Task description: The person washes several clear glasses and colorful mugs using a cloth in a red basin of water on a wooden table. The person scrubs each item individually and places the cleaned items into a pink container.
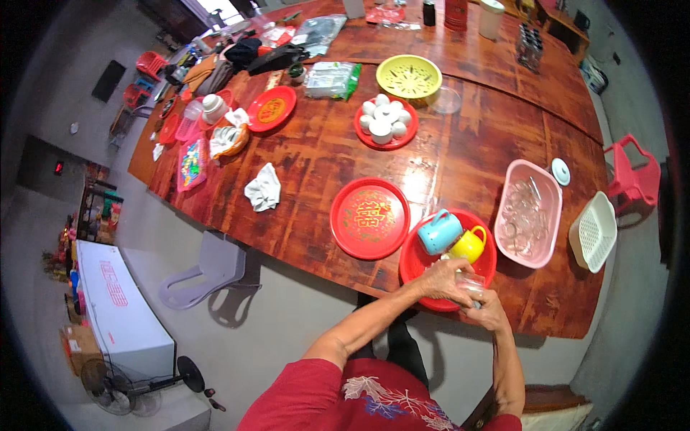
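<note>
Over the near part of a red basin (490, 251), my left hand (447, 281) and my right hand (489, 312) are both closed around a clear glass (471, 282). My fingers cover much of the glass. A light-blue mug (440, 233) and a yellow mug (468, 246) lie in the basin just beyond my hands. Whatever else is low in the basin is mostly hidden by my left hand. Left of the basin, close to its rim, lies a round red tray (357, 246) with a gold pattern. A pink tub (550, 237) of clear glassware (524, 215) stands to the right.
A white slotted basket (595, 233) and a white lid (560, 172) are at the right. Farther back are white cups on a red plate (395, 145) and a yellow colander (409, 77). A white cloth (263, 188) lies left. A grey plastic chair (215, 269) stands by the table edge.
</note>
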Tool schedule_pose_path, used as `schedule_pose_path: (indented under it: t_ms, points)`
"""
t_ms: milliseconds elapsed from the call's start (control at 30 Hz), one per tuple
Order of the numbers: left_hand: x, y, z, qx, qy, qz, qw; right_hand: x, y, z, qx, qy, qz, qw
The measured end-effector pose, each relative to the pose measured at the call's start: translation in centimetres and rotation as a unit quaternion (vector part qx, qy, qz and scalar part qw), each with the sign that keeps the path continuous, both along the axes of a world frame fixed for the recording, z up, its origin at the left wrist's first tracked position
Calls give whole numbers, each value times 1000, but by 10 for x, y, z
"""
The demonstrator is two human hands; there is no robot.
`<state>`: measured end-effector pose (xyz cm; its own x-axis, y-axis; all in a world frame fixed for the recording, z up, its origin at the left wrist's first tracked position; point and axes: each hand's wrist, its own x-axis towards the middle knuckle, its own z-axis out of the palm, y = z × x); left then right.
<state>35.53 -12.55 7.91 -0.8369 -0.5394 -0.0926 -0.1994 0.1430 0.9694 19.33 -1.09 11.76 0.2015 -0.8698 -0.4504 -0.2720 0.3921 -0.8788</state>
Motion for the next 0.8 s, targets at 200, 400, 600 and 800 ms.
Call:
schedule_pose_path:
  t_ms: [200,400,600,800]
  points:
    - [-12,13,-27,147,42,183,971,24,10,-15,-145,-81,-267,949]
    - [-46,46,-30,-26,-8,413,910,31,15,-48,-152,-99,-359,915]
    - [-7,77,-27,215,115,166,956,16,9,-58,-179,-22,-354,918]
    - [139,45,-9,-25,-92,208,974,30,8,-79,-226,208,-297,904]
